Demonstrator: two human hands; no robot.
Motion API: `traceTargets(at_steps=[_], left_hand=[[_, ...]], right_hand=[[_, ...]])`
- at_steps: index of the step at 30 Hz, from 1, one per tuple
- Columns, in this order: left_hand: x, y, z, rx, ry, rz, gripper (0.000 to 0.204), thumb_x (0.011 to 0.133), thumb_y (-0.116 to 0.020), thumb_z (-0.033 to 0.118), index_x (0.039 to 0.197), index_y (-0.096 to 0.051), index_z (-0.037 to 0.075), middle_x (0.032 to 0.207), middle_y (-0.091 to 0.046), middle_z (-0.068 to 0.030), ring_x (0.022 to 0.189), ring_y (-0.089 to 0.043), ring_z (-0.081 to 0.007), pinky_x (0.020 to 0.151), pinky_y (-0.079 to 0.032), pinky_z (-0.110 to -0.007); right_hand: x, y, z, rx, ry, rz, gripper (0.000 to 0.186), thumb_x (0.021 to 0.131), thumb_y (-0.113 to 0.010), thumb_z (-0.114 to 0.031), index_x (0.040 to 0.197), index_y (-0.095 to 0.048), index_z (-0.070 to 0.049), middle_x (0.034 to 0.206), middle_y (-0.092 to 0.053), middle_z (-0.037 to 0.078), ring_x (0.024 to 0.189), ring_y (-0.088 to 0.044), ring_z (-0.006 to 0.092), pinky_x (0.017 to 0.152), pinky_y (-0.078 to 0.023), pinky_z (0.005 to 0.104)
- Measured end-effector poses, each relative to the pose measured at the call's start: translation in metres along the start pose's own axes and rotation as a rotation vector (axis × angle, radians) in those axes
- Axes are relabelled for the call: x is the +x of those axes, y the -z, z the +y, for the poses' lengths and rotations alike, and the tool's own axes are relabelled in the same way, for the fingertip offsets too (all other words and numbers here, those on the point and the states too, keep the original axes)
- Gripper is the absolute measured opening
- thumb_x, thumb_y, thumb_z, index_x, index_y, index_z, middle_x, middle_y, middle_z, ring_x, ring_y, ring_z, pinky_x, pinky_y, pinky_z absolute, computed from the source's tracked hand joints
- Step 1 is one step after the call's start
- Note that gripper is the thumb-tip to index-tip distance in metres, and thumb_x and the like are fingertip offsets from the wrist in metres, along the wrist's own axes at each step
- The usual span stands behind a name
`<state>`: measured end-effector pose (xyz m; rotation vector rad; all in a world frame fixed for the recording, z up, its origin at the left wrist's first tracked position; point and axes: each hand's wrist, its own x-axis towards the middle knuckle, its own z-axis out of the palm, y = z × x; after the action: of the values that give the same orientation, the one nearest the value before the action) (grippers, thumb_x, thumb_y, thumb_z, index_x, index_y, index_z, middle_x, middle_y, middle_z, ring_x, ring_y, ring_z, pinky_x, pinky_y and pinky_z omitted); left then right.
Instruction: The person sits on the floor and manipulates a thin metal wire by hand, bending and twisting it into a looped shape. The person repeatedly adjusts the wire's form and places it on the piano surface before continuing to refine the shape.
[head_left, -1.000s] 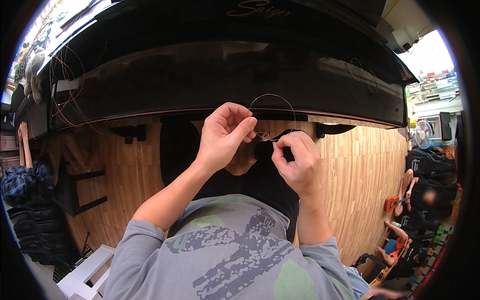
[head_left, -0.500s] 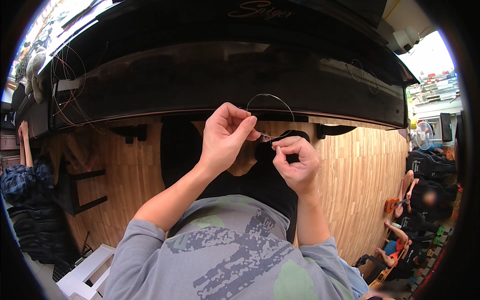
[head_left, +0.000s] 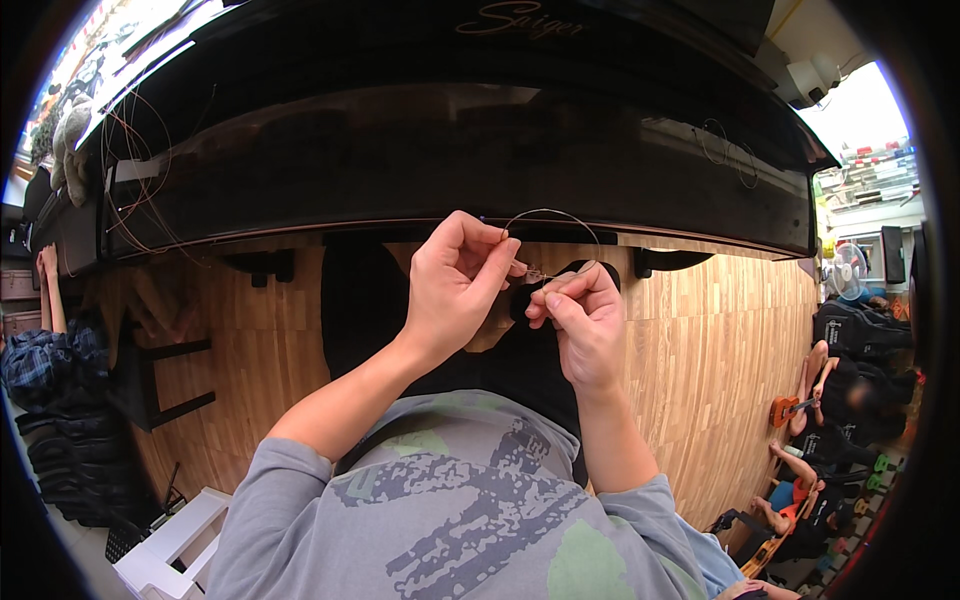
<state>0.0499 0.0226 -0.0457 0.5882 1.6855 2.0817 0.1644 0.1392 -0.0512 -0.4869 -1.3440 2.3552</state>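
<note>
My left hand (head_left: 460, 270) is closed in a pinch on a thin wire string (head_left: 547, 210), which arches in a loop above both hands. My right hand (head_left: 585, 320) is closed on the same string, just right of and below the left one, its fingertips bent inward. Some small light bit between the fingertips is too small to make out. Beyond my hands lies a glossy black piano (head_left: 480, 150). More loose coiled strings (head_left: 140, 150) lie at its left end, and a thin loop (head_left: 730, 150) rests on it toward the right.
A person in a plaid shirt (head_left: 55, 365) reaches to the piano at far left, near a black bench (head_left: 170, 400). A white stand (head_left: 160, 550) is at lower left. Seated people with an orange ukulele (head_left: 782, 408), black bags (head_left: 840, 325) and a fan (head_left: 848, 268) are at right.
My right hand has moved left and turned, its fingers now closer to the left hand. My left hand has shifted slightly down and right, and the string's loop has dropped and moved right.
</note>
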Motion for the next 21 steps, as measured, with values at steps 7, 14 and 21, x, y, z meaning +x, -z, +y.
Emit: traceTargets(at_steps=[7,14,21], left_hand=[[0.005,0.005,-0.001,-0.154,0.129,-0.033,0.010,0.090,-0.062,0.006,0.090,-0.053,0.002,0.077,-0.063,-0.0055,0.072,-0.067,-0.0117,0.056,-0.050,-0.019],[0.001,0.002,0.001,0.070,-0.023,-0.007,0.009,0.089,-0.062,0.004,0.090,-0.053,0.002,0.078,-0.063,-0.0053,0.073,-0.067,-0.0117,0.057,-0.050,-0.019],[0.001,-0.005,-0.001,-0.078,-0.078,0.048,0.011,0.089,-0.063,0.004,0.089,-0.052,0.001,0.079,-0.063,-0.0048,0.073,-0.068,-0.0132,0.058,-0.053,-0.022]], right_hand=[[0.001,0.000,0.004,-0.315,0.204,0.038,0.013,0.084,-0.058,0.007,0.084,-0.048,-0.002,0.085,-0.062,0.011,0.074,-0.062,0.0127,0.071,-0.053,0.0246],[0.000,-0.002,0.001,-0.206,0.164,0.044,0.013,0.084,-0.058,0.007,0.085,-0.048,-0.002,0.085,-0.062,0.011,0.075,-0.062,0.0126,0.072,-0.053,0.0240],[-0.009,-0.015,0.005,-0.030,0.075,0.071,0.014,0.084,-0.059,0.007,0.086,-0.048,-0.002,0.086,-0.064,0.012,0.076,-0.063,0.0125,0.072,-0.054,0.0245]])
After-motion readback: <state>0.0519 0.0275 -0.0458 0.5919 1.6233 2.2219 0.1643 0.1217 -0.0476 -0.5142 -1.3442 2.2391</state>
